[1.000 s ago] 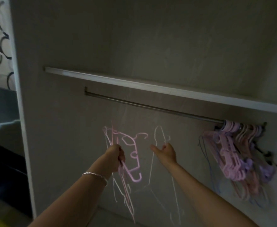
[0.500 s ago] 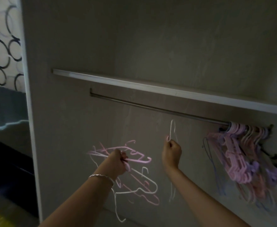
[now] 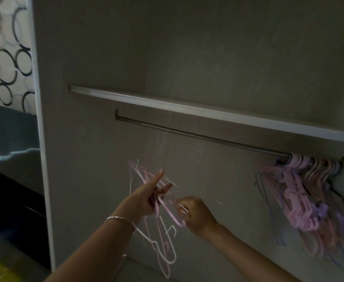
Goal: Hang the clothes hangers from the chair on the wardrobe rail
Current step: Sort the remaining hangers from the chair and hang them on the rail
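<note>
Hands, two, meeting at lower centre of frame. Left hand (image 3: 146, 198) grips a bunch of loose hangers (image 3: 168, 210), pink and white; lower fingers curled round them, forefinger and one more finger sticking out straight. Right hand (image 3: 195, 213), blurred, just beside it, fingers curled, pinching a strand of the same bunch. Loose hangers: several, too tangled to number, dangling below the left wrist. One bracelet (image 3: 120, 218) on that wrist.

One rail (image 3: 187, 134) above the hands, slanting down to the right; the bunch hangs well apart from it. One packed cluster of hung hangers (image 3: 301, 196), pink and lilac, at the rail's right end, uncountable. Rail runs open from its left bracket to that cluster. One shelf edge (image 3: 187, 107) just above the rail. Wardrobe side panel (image 3: 43, 159) at left; ring-patterned backdrop (image 3: 2, 47) upper left.
</note>
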{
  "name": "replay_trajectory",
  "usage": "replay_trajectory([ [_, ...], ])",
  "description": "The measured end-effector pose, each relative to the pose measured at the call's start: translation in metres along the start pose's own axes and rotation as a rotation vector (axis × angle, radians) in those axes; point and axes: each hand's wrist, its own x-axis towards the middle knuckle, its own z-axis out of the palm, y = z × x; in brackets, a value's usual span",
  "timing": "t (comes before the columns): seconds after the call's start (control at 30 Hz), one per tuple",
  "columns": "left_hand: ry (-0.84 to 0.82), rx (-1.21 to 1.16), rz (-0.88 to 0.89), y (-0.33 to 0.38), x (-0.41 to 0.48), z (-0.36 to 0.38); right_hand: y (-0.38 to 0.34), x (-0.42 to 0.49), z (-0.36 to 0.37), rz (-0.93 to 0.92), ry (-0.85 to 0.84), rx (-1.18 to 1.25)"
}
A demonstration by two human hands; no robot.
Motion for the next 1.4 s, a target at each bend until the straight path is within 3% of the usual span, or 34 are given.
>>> replay_trajectory([
  [0.27, 0.145, 0.453, 0.066, -0.012, 0.01, -0.013, 0.002, -0.003, 0.003, -0.331, -0.058, -0.226],
  [0.47, 0.259, 0.45, 0.233, -0.017, 0.017, -0.019, -0.007, 0.001, -0.001, -0.356, -0.092, -0.256],
  [0.63, 0.182, 0.22, 0.186, -0.015, 0.018, -0.013, 0.006, -0.001, 0.004, -0.072, -0.235, -0.08],
  [0.8, 0.138, 0.146, 0.12, -0.022, 0.021, -0.012, -0.005, 0.021, -0.001, 0.371, 0.187, 0.176],
  [0.97, 0.126, 0.294, 0.179, -0.031, 0.008, 0.007, -0.02, 0.074, -0.008, 0.837, 0.084, 0.347],
  [1.17, 0.104, 0.251, 0.162, -0.038, 0.002, 0.017, -0.013, 0.081, -0.009, 0.863, 0.001, 0.154],
  [1.4, 0.202, -0.069, 0.094, -0.041, 0.022, 0.027, 0.029, 0.045, -0.053, 0.838, 0.211, -0.03],
])
